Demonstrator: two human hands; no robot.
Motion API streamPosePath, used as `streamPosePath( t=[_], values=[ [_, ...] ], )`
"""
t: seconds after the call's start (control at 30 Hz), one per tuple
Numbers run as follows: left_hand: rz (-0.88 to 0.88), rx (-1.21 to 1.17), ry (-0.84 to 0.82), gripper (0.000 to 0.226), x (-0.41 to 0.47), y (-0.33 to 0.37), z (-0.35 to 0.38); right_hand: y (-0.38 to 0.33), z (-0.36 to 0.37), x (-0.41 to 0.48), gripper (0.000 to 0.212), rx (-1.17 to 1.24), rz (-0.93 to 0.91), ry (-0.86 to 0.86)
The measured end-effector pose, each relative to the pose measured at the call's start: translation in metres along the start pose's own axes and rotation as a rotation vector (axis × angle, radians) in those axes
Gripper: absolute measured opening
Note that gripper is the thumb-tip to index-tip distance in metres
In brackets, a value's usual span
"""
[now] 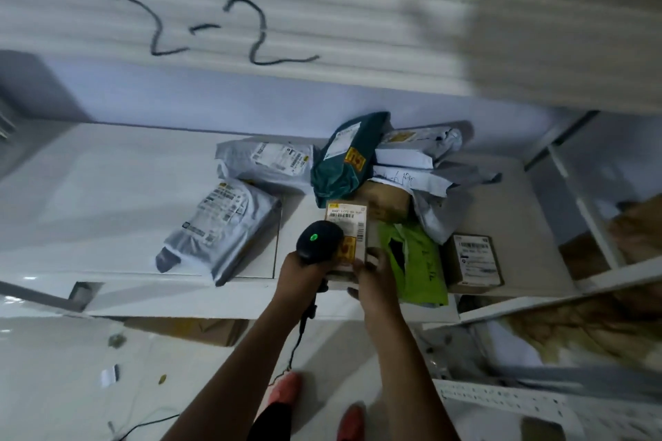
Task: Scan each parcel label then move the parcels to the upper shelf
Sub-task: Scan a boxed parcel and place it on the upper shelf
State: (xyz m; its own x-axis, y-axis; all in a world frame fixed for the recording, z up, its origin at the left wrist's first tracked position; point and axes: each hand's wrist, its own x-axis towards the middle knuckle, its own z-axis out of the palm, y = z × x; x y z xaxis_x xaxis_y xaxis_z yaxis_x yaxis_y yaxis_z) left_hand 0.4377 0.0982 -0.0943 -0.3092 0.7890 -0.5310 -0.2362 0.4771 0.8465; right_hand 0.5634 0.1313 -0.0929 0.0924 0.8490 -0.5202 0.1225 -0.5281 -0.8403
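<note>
My left hand [299,270] grips a black barcode scanner [318,239] with a green light lit on its head. The scanner hangs over the label of a small brown cardboard parcel [349,222]. My right hand [372,270] holds that parcel at its near end, above the front of the lower shelf [107,197]. Around it lie two grey mailer bags [222,222] [265,161], a dark green bag [340,161], a lime green bag [415,261] and a small labelled box [473,263]. The upper shelf edge [322,11], marked "2-2", runs across the top.
White mailers and a brown box [390,199] are piled at the back right of the lower shelf. The scanner's cable [297,340] hangs down toward the floor. A white shelf upright [587,211] stands on the right. A cardboard box [200,329] sits under the shelf.
</note>
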Motion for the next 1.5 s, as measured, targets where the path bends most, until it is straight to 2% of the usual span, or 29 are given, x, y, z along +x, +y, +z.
streamPosePath(
  t=[0.13, 0.23, 0.3, 0.43, 0.57, 0.73, 0.93, 1.07, 1.4, 1.5],
  values=[
    [0.117, -0.011, 0.056, 0.021, -0.003, 0.019, -0.048, -0.006, 0.038, -0.024, 0.036, 0.270, -0.040, -0.082],
    [0.159, -0.003, 0.070, 0.025, -0.015, 0.041, -0.082, -0.006, 0.063, -0.039, 0.044, 0.336, -0.101, -0.106],
    [0.187, 0.011, 0.085, 0.029, -0.025, 0.051, -0.108, -0.009, 0.083, -0.054, 0.042, 0.321, -0.139, -0.135],
    [0.252, 0.016, 0.117, 0.010, -0.051, 0.059, -0.152, -0.020, 0.111, -0.090, 0.040, 0.285, -0.226, -0.186],
    [0.275, 0.067, 0.151, 0.017, -0.081, 0.061, -0.186, -0.020, 0.134, -0.120, 0.040, 0.260, -0.297, -0.182],
    [0.328, 0.113, 0.269, 0.014, -0.133, 0.063, -0.229, -0.001, 0.156, -0.165, 0.047, 0.328, -0.337, -0.248],
    [0.294, 0.167, 0.169, 0.012, -0.179, 0.097, -0.286, -0.010, 0.200, -0.206, 0.046, 0.344, -0.328, -0.201],
    [0.288, 0.125, 0.218, 0.025, -0.187, 0.122, -0.328, -0.036, 0.242, -0.225, 0.039, 0.282, -0.408, -0.219],
    [0.346, 0.133, 0.212, 0.018, -0.170, 0.168, -0.438, -0.055, 0.374, -0.239, 0.039, 0.232, -0.470, -0.167],
    [0.356, 0.126, 0.207, 0.024, -0.158, 0.177, -0.472, -0.053, 0.404, -0.237, 0.040, 0.218, -0.445, -0.156]
  ],
)
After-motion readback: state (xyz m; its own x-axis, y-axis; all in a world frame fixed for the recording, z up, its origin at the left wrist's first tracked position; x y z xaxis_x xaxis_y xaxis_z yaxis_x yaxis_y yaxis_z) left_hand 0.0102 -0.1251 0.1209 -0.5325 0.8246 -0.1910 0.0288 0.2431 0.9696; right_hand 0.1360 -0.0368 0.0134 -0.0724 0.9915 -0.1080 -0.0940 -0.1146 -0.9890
